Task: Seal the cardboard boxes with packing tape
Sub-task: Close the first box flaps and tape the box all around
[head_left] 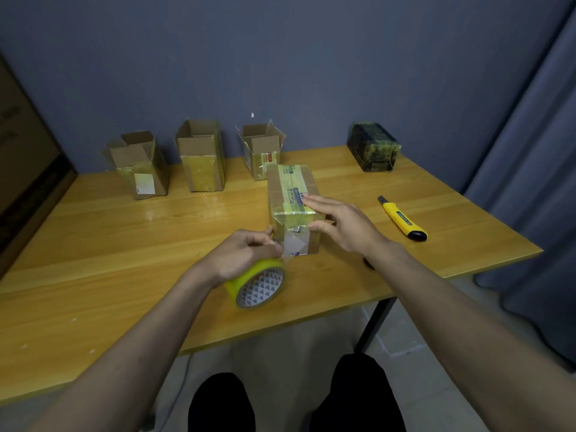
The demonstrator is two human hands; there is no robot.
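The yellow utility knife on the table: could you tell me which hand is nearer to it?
Right. The right hand rests on the taped box, just left of the utility knife; the left hand grips the tape roll, beyond the box.

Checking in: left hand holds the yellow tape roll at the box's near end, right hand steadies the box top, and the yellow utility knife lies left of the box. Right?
Not quite. The head view shows the utility knife lying right of the box, not left. The rest stands: left hand holds the tape roll at the near end, right hand steadies the top.
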